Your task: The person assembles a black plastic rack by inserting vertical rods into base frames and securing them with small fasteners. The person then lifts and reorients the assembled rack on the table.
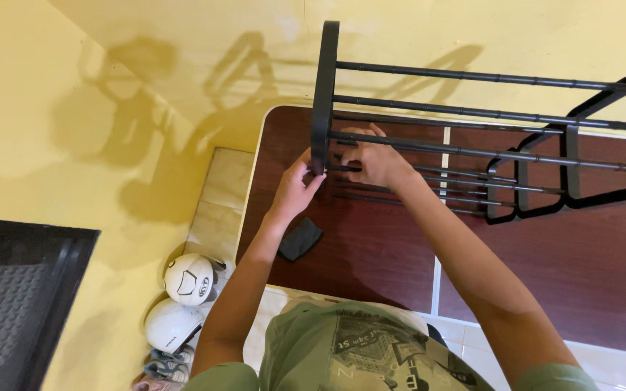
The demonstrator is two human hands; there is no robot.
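Note:
A black metal rack (pixel 472 108) with several thin horizontal bars stands on a dark red-brown table (pixel 371 246). Its black left side frame (pixel 324 87) rises upright near the table's left end. My left hand (pixel 295 187) pinches the bottom end of that side frame from the left. My right hand (pixel 372 159) is closed around one of the lower bars just right of the frame. A small black flat piece (pixel 300 238) lies on the table below my left wrist.
Yellow walls surround the table. Two white helmets (pixel 188 279) (pixel 170 324) lie on the floor at lower left beside pale tiles (pixel 219 210). A dark mat or panel (pixel 16 304) fills the lower left corner. The rack's right side frame (pixel 581 159) stands at right.

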